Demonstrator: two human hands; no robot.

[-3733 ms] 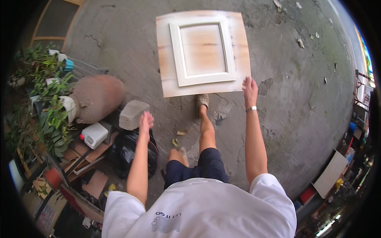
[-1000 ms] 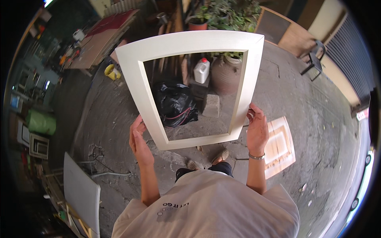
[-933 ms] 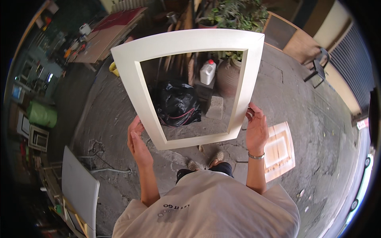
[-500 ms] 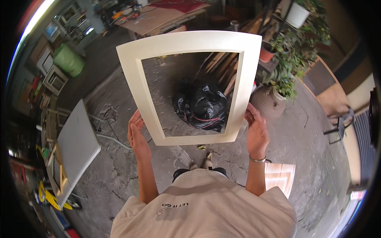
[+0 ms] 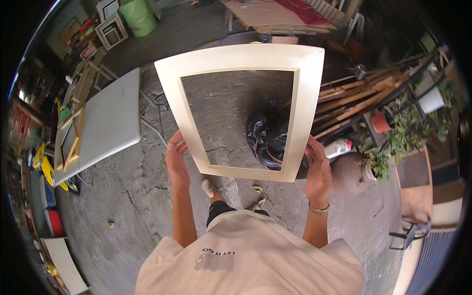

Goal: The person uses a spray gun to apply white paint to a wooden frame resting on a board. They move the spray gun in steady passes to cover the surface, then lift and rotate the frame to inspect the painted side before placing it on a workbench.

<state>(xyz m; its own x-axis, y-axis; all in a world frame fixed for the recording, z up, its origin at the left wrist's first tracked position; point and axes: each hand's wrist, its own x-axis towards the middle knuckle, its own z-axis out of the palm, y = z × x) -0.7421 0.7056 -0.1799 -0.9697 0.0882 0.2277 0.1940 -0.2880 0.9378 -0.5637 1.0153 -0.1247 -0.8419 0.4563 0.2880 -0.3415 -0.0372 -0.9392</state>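
Note:
An unpainted-looking, cream-coloured picture frame [image 5: 241, 58] is held up in front of my chest, its opening bare, so the floor shows through it. My left hand [image 5: 178, 164] grips the lower part of its left side, with the fingers reaching behind the edge. On the opposite side, my right hand [image 5: 319, 174] holds the lower right edge; its fingertips are partly hidden by the frame. Through the opening a black plastic bag [image 5: 258, 132] can be seen on the floor, partly covered by the right bar.
A grey folding table [image 5: 110, 118] stands at left, with a yellow wooden frame by its far edge. At right are wooden strips [image 5: 359, 98], a round clay pot [image 5: 351, 172] and plants [image 5: 400, 147]. A worktable [image 5: 268, 14] stands ahead. The concrete floor [image 5: 132, 216] is cracked.
My body has turned left and one foot has stepped out. The surroundings have shifted right in view, the black bag too. Both hands still hold the frame at about the same height.

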